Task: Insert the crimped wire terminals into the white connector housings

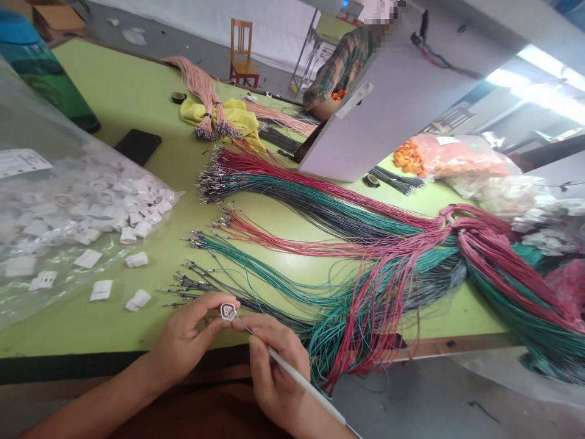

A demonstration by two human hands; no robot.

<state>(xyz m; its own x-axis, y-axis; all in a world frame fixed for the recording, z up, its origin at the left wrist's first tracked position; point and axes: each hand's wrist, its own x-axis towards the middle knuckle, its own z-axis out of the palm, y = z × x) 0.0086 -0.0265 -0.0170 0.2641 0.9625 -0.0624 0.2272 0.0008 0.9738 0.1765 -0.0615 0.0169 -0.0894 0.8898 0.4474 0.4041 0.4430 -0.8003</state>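
Observation:
My left hand [185,341] pinches a small white plastic connector housing [228,311] between thumb and fingers at the table's near edge. My right hand [274,366] is closed around a thin white-sleeved wire [297,378] whose tip points into the housing. Just beyond lie fanned bundles of red, green and black wires [292,244] with metal terminals at their left ends.
A clear bag of white housings [68,213] spills several loose ones at left. A black phone [137,146], green bottle [41,73], pink wire bundles on yellow cloth [214,116] and a white divider panel [388,103] stand farther back. Another person sits behind the panel.

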